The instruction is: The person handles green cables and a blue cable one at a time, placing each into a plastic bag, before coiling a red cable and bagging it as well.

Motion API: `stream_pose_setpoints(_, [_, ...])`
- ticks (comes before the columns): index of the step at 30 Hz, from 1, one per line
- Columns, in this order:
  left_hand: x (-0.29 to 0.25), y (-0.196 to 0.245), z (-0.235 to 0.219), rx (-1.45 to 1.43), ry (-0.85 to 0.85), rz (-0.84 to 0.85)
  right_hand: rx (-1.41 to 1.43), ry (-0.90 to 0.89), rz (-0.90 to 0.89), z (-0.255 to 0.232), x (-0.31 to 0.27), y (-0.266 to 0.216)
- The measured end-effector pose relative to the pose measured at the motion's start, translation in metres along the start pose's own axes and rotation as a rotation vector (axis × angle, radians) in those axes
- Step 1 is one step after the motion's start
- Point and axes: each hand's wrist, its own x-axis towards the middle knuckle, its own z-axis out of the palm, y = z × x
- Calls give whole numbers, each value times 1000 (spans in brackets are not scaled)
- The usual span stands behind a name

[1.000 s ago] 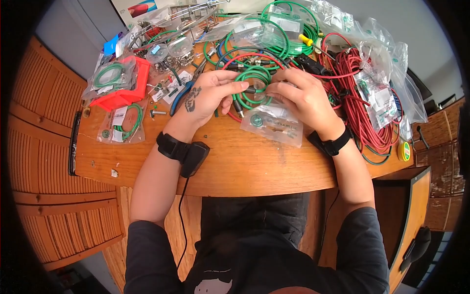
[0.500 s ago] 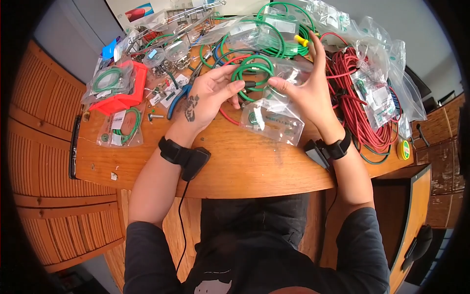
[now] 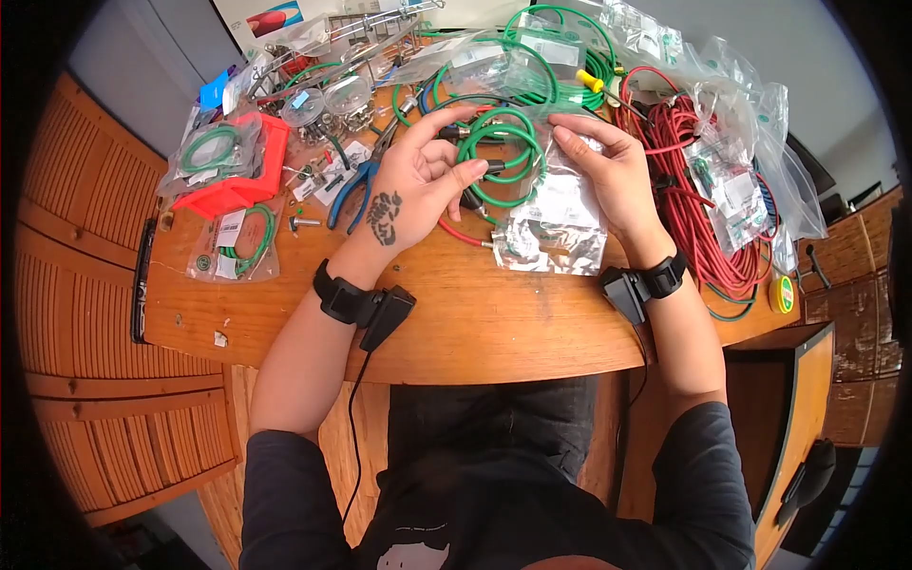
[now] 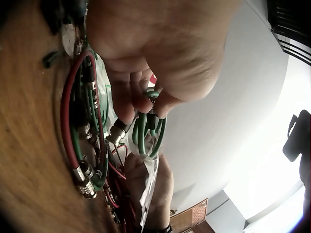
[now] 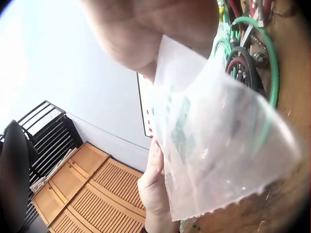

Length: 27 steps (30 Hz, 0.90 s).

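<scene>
My left hand (image 3: 410,195) pinches a small coil of green cable (image 4: 141,132) between thumb and fingers, at a black sleeve on it. The coil's loops stand up over the middle of the table, and a metal plug (image 4: 116,132) shows beside the fingertips in the left wrist view. In my right hand (image 3: 619,176) is a clear plastic bag (image 5: 218,150) with green print, pinched near its upper edge. A white label (image 3: 567,198) shows on the bag. The bag hangs right beside the coil and overlaps it in the head view.
Blue-handled pliers (image 3: 353,198) lie left of my left hand. A red bin (image 3: 273,157) and a bagged green cable (image 3: 249,242) are farther left. Red cable (image 3: 679,190) is heaped at the right, with a yellow-handled screwdriver (image 3: 591,82) and more green cable behind.
Both hands were at the coil; my right hand has let go, spread its fingers and taken hold of the plastic bag, which has turned and risen. My left hand still holds the coil.
</scene>
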Motion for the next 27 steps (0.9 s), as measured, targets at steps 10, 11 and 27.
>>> stream_pose_setpoints(10, [2, -14, -5, 66, 0, -97, -169, -60, 1, 2, -1, -5])
stream_pose_setpoints(11, [2, -11, -4, 33, -22, -143, -238, -78, 8, 0, -2, -4])
stream_pose_setpoints(27, [-2, -3, 5, 28, -125, -23, -309, -108, -63, 3, -1, -6])
